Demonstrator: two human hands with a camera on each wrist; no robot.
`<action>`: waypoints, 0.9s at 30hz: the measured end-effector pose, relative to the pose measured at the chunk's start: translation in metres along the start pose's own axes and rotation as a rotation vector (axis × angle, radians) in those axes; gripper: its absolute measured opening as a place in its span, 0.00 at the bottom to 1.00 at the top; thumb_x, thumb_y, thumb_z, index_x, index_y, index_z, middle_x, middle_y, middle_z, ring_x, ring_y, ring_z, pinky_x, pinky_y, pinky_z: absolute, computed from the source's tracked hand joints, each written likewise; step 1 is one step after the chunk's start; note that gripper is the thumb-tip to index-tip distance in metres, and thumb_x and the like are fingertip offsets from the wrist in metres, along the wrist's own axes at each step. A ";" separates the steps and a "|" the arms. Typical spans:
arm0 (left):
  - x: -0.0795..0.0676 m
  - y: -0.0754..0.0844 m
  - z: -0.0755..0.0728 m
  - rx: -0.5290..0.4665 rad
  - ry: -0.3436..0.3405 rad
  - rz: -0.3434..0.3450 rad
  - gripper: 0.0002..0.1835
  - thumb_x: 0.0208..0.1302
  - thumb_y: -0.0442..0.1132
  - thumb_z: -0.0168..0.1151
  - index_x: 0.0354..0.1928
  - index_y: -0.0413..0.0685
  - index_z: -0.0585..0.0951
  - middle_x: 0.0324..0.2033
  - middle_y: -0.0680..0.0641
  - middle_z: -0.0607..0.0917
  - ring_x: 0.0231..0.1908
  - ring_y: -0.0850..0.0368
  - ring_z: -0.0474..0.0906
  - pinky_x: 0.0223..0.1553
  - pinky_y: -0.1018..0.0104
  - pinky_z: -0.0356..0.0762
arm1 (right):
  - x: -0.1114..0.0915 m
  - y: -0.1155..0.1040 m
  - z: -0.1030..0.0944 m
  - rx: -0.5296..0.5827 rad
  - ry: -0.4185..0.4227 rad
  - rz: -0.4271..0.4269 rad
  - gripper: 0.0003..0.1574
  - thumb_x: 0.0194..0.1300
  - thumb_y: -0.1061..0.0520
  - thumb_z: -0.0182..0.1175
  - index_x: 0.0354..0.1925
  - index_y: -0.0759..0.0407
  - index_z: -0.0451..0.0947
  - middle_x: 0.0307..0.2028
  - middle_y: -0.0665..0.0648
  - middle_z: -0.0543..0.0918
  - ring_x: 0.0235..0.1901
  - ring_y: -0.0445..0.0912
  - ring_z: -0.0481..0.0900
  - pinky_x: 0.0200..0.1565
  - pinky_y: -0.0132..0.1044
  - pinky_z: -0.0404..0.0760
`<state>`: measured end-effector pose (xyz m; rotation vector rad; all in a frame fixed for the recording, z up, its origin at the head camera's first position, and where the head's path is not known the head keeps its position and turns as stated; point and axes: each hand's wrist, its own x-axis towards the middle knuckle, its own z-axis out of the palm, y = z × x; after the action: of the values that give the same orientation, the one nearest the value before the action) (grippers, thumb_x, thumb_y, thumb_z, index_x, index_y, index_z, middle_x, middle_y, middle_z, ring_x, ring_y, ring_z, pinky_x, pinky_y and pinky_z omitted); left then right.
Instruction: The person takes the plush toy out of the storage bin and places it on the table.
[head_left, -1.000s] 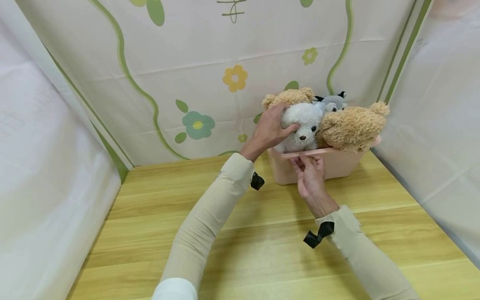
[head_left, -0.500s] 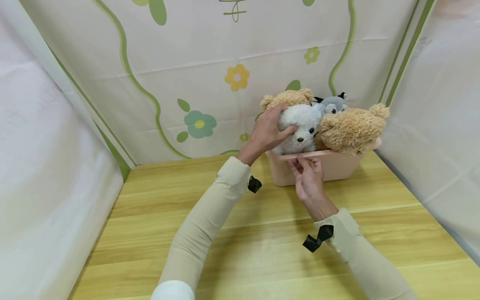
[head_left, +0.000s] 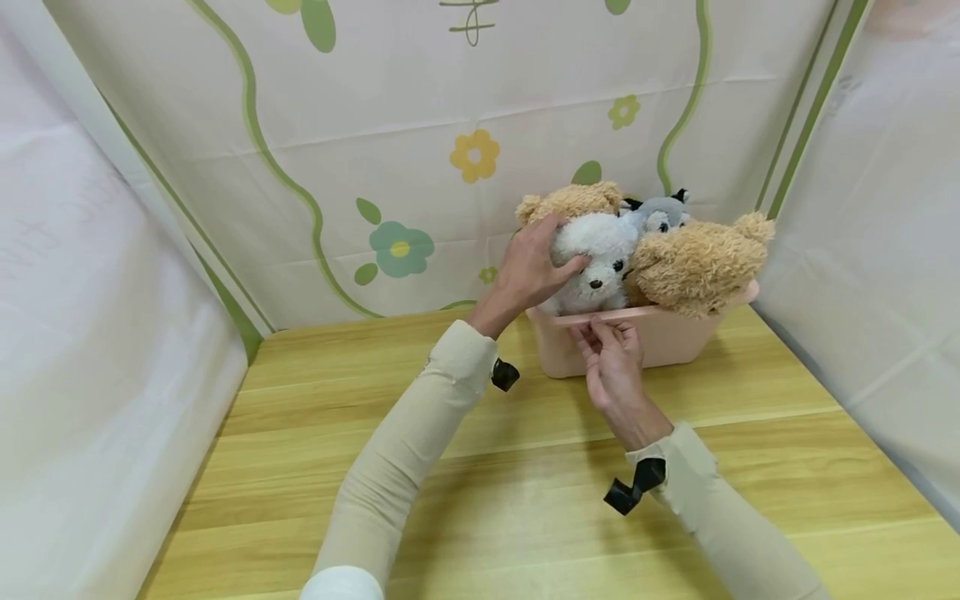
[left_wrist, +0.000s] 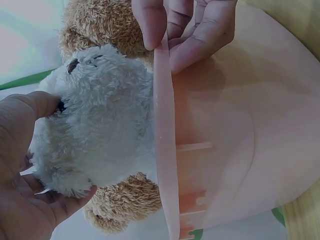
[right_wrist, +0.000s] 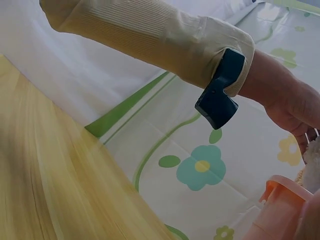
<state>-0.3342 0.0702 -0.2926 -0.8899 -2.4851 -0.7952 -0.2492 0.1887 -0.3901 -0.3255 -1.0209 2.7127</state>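
Observation:
My left hand [head_left: 528, 271] grips the head of a white plush dog [head_left: 592, 237], thumb across its face near one eye. The plush sits upright at the left end of a pink plastic bin [head_left: 675, 342]. My right hand [head_left: 617, 371] pinches the bin's front rim, thumb on the lip and fingers beneath it; the left wrist view shows these fingertips [left_wrist: 152, 37] at the rim [left_wrist: 166, 130]. Also in the bin are a curly tan teddy bear [head_left: 701, 267] on the right, another tan bear [head_left: 573, 200] behind and a grey plush [head_left: 660, 210] with black-tipped ears. Their lower bodies are hidden.
The bin stands on a wood-grain table [head_left: 480, 500] near its back right corner. Behind rises a flower-printed cloth [head_left: 375, 125], with white cloth sides at left and right. Black brackets [head_left: 633, 486] are worn on both wrists.
The bin with its plush toys has shifted slightly toward me and to the left, both hands moving along with it. Their holds look the same.

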 end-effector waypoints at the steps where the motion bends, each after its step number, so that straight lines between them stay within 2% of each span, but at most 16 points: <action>1: 0.000 0.000 0.000 0.000 -0.001 -0.003 0.29 0.64 0.53 0.66 0.60 0.44 0.73 0.51 0.47 0.83 0.48 0.54 0.80 0.47 0.64 0.78 | 0.000 0.000 0.000 0.001 -0.001 0.003 0.06 0.73 0.64 0.50 0.43 0.55 0.64 0.41 0.53 0.73 0.40 0.43 0.76 0.52 0.32 0.81; 19: 0.000 0.003 0.002 0.013 0.027 -0.015 0.27 0.62 0.51 0.68 0.57 0.43 0.75 0.47 0.45 0.85 0.44 0.53 0.82 0.42 0.64 0.79 | 0.001 -0.001 -0.004 0.008 -0.030 0.012 0.06 0.74 0.64 0.50 0.43 0.54 0.64 0.40 0.51 0.74 0.38 0.43 0.77 0.52 0.33 0.81; 27: 0.001 0.005 0.002 0.023 0.030 -0.035 0.28 0.61 0.52 0.68 0.58 0.43 0.75 0.49 0.45 0.85 0.46 0.53 0.81 0.44 0.64 0.79 | 0.001 -0.001 -0.004 0.003 -0.032 0.013 0.07 0.73 0.64 0.51 0.43 0.54 0.64 0.38 0.51 0.75 0.37 0.42 0.78 0.52 0.33 0.81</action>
<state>-0.3318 0.0746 -0.2918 -0.8226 -2.4849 -0.7836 -0.2491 0.1923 -0.3926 -0.2910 -1.0266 2.7394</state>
